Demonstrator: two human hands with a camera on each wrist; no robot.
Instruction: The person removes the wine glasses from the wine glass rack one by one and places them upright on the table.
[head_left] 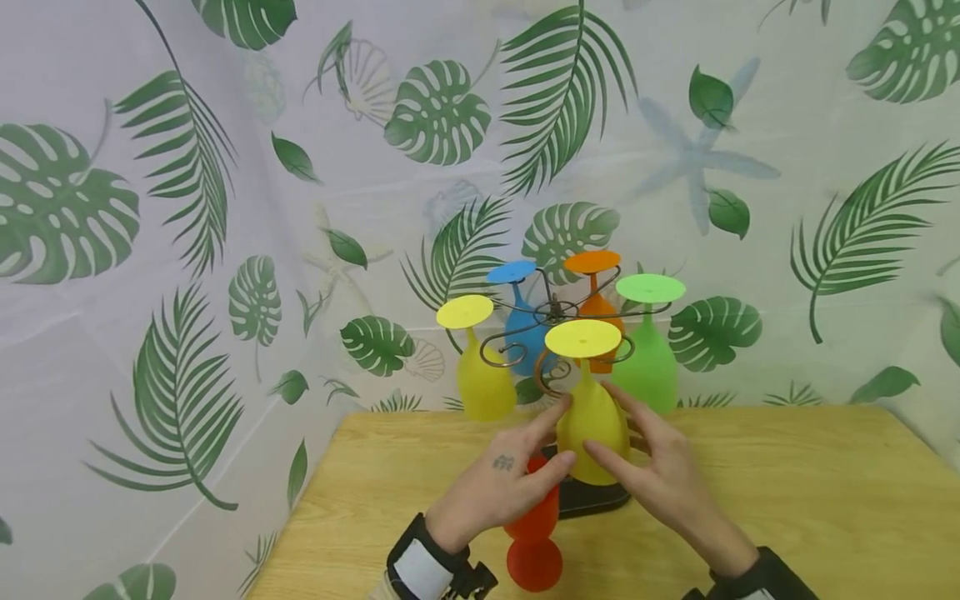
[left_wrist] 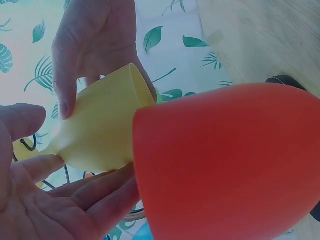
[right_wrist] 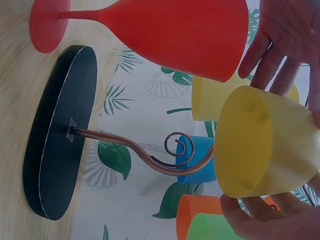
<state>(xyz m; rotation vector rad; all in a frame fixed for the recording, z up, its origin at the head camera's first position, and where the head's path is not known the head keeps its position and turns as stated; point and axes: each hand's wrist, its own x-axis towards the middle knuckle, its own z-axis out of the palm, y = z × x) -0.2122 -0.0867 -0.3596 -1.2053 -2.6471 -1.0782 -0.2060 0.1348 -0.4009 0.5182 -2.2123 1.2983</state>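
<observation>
In the head view, a yellow plastic goblet is seen hanging upside down from a curled copper-wire rack on a black oval base, near the middle of the light wooden worktop. Its bowl is cupped between the left hand and the right hand, the fingers of both spread and laid against its sides. An upright red plastic goblet is partly hidden under the left hand, towards the worktop's near edge. A second yellow goblet, a blue one, an orange one and a green one are hung on the rack.

In the left wrist view, the yellow bowl is touched by straight left fingers below and right fingers above.

In the right wrist view, the bowl's open mouth is shown, with the right thumb laid on its wall; neither grip is pressed together.
</observation>
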